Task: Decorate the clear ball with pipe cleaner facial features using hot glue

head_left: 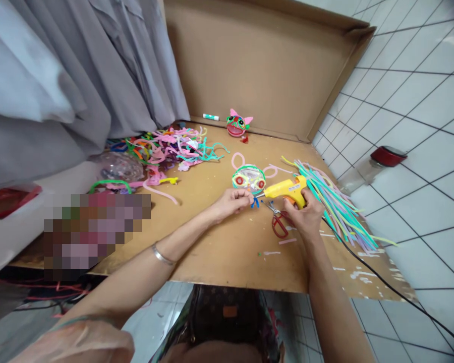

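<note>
Tabletop (219,257) stretches between forearms (189,232) to its front edge; left fingers (245,193) pinch blue piece (254,203), right fingers (289,206) grip glue gun (282,190).

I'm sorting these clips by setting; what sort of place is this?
Probably a small craft workspace: the right hand holds a yellow glue gun, with red-handled scissors and a bundle of colored craft stems on the tabletop.

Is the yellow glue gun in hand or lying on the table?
In hand: the right hand grips the glue gun, its nozzle pointing toward the left hand.
</note>
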Demonstrator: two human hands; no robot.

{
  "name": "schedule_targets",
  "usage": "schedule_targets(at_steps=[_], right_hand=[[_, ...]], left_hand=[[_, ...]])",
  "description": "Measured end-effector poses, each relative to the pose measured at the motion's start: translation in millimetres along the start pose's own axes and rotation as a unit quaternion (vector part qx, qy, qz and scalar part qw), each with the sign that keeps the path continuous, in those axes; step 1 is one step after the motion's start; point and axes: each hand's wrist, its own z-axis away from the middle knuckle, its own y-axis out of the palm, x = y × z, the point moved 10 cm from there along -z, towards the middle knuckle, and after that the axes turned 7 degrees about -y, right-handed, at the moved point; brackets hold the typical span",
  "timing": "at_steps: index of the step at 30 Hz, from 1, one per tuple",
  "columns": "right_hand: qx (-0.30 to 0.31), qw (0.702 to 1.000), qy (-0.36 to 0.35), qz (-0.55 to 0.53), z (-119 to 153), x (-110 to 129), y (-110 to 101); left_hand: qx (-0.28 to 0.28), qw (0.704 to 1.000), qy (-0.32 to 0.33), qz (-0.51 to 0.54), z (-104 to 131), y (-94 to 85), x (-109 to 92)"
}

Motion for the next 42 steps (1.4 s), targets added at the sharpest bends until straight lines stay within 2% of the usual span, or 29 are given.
schedule_targets(at_steps=[16, 19, 25, 32, 42], right_hand=[[-0.002, 1.0, -0.02, 0.018, 0.8, 2.1, -0.9], [0.001, 1.0, -0.009, 0.009, 0.8, 1.0, -0.9], [-0.039, 0.999, 0.033, 0.003, 2.2, -3.9, -10.1], [-0.006, 1.0, -0.008, 0.001, 2.0, 2.8, -1.9], [-0.011, 1.0, 0.013, 0.005, 2.6, 0.8, -3.9]], left_hand=[[-0.002, 1.0, -0.005, -0.008, 1.7, -0.1, -1.0], [-0.007, 1.0, -0.003, -0.013, 3.0, -1.0, -3.1], [-0.014, 1.0, -0.007, -0.018, 3.4, -2.9, -3.6], [-0.013, 1.0, 0.003, -0.013, 3.7, -1.7, -6.3], [-0.019, 1.0, -0.003, -0.017, 4.2, -3.3, -5.7]])
